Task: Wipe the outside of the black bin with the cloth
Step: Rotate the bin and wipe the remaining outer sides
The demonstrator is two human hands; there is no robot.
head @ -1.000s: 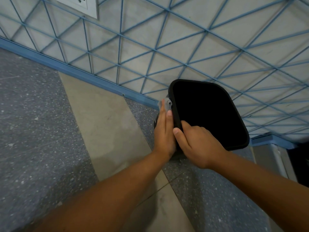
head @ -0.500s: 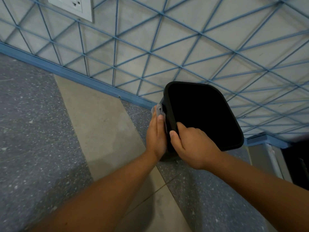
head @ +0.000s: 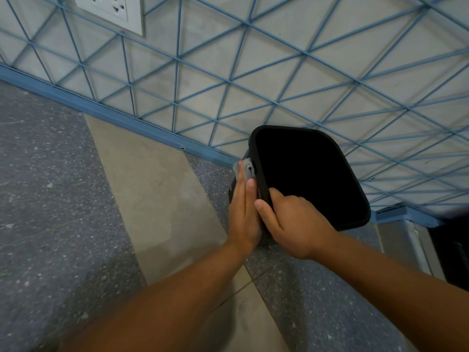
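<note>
The black bin [head: 337, 158] stands on the floor by the wall, its dark opening facing me. My left hand [head: 244, 214] lies flat against the bin's left outer side and presses a grey cloth [head: 245, 169] to it; only the cloth's top end shows above my fingertips. My right hand [head: 291, 224] grips the bin's near-left rim, thumb outside and fingers hooked over the edge. The bin's outer walls are mostly hidden behind the rim and my hands.
A grey wall with a blue triangle grid [head: 253, 72] rises behind the bin, with a blue skirting strip [head: 114, 115] at its foot and a white socket plate [head: 111, 11] at top left. The floor is speckled grey with a beige band [head: 152, 199]. A metal frame [head: 416, 245] stands at right.
My left hand with the cloth has slid slightly along the bin's left side. My right hand keeps its hold on the rim. The view has shifted a little.
</note>
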